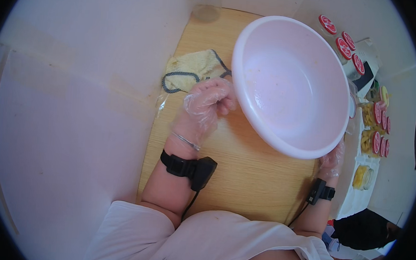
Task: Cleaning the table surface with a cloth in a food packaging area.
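A large pale plastic basin (289, 85) is tilted above the wooden table, its inside facing me, with wet spots and small bits on its wall. My left hand (212, 96), in a clear plastic glove, is curled beside the basin's left rim; whether its fingers touch the rim is not plain. My right hand (333, 157), gloved too, is at the basin's lower right edge, its fingers mostly hidden behind the basin, which it appears to support. A yellowish cloth with a dark checked border (190, 66) lies on the table just beyond my left hand.
An empty glass jar with a red lid (206, 4) stands at the far left. More red-lidded jars (343, 49) stand behind the basin. On the right, a white foam tray (350, 199) runs beside filled jars (368, 143) and an open jar (362, 177). Another person (366, 229) is at lower right.
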Motion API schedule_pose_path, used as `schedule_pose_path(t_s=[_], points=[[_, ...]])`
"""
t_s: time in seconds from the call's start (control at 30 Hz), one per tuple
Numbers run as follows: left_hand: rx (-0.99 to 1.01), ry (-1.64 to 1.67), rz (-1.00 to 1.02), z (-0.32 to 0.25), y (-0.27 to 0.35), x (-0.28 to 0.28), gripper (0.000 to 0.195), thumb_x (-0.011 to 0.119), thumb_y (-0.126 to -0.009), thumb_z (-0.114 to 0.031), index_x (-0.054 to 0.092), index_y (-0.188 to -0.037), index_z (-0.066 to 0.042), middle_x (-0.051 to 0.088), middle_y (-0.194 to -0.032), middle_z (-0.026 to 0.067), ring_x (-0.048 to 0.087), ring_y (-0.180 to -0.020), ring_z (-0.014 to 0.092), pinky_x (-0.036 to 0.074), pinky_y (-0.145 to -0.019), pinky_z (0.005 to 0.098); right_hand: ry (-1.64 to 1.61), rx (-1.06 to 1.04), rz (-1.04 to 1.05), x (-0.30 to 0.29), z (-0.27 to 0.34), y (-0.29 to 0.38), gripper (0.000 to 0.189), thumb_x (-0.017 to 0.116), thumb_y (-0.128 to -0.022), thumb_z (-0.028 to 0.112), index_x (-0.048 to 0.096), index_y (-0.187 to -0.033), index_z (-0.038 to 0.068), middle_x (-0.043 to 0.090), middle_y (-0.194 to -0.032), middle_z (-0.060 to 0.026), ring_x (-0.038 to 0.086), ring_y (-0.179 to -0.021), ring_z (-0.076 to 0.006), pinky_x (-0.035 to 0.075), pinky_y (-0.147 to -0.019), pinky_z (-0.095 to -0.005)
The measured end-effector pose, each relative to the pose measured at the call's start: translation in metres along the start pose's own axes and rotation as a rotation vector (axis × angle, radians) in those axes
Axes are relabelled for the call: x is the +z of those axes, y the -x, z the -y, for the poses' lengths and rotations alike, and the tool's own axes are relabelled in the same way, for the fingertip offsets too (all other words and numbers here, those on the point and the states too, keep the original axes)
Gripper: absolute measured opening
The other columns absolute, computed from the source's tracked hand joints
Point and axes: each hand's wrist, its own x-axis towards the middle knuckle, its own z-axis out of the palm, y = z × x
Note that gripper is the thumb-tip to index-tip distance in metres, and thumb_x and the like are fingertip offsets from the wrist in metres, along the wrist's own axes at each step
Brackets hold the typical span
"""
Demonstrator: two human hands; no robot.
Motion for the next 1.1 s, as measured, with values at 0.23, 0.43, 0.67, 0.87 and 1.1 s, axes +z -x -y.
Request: schedule_pose_path(t_s=[0.23,0.43,0.67,0.87,1.1], points=[[0.001,-0.019,-0.038,-0.002,0.002,0.013,0.018,0.063,-0.085,-0.015,0.066,-0.088,0.002,0.063,-0.077,0.0065,0.053,-0.067,0.011,0.041,-0.063,0.0217,-0.007,0.001,0.021,-0.001,0.0,0.0,0.039,0.055,-0.1,0.022,0.052,-0.13,-0.002,0.063,-0.123,-0.0148,0.064,-0.11,-0.0237,0.055,-0.094,-0.0364],[0.026,-0.009,0.046,-0.002,0.002,0.009,0.009,0.063,-0.087,-0.01,0.066,-0.086,-0.002,0.063,-0.078,0.0049,0.056,-0.071,0.012,0.042,-0.063,0.0231,0.017,0.001,-0.007,0.0,-0.001,0.0,0.039,0.055,-0.1,0.022,0.052,-0.131,-0.002,0.063,-0.123,-0.0145,0.065,-0.109,-0.0233,0.057,-0.091,-0.0354],[0.03,0.018,0.063,-0.002,0.002,0.01,0.006,0.06,-0.085,-0.005,0.063,-0.081,-0.003,0.062,-0.075,0.0051,0.054,-0.068,0.012,0.041,-0.061,0.0233,-0.008,0.01,0.028,-0.004,0.0,-0.001,0.041,0.054,-0.101,0.026,0.053,-0.129,-0.003,0.064,-0.122,-0.0153,0.064,-0.109,-0.0241,0.056,-0.093,-0.0359],[0.042,0.026,0.065,0.002,0.002,0.007,0.005,0.059,-0.083,-0.004,0.063,-0.08,-0.003,0.061,-0.075,0.0053,0.054,-0.067,0.012,0.041,-0.06,0.0228,0.006,-0.004,0.008,0.002,-0.001,0.001,0.041,0.053,-0.101,0.027,0.053,-0.128,-0.004,0.064,-0.121,-0.0163,0.064,-0.108,-0.0244,0.055,-0.093,-0.0359],[0.032,0.039,0.057,0.0,0.003,0.006,0.006,0.058,-0.083,-0.004,0.062,-0.079,-0.003,0.059,-0.073,0.0049,0.052,-0.065,0.012,0.04,-0.058,0.0225,-0.005,-0.007,0.028,0.0,0.002,0.001,0.041,0.056,-0.099,0.022,0.052,-0.131,-0.004,0.062,-0.125,-0.015,0.063,-0.112,-0.0243,0.054,-0.096,-0.0371]])
